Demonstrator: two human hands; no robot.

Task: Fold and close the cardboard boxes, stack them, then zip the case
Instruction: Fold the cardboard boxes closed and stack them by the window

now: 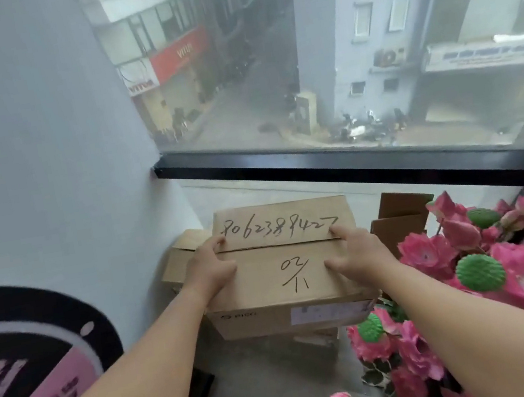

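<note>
two bare forearms reach forward from the bottom of the view. the left hand and right hand lie flat, fingers extended, pressing the closed flaps of a cardboard box stacked on a lower box on the floor below a window. the flaps look unsealed, so they could spring open once released. pink artificial flowers crowd the right arm and could snag. no case is visible.

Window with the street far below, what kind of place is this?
Probably an upstairs room in a city building, maybe a shop's storage corner. The window looks down on a street, cardboard boxes are stacked on the concrete floor, beside pink artificial flowers.
</note>
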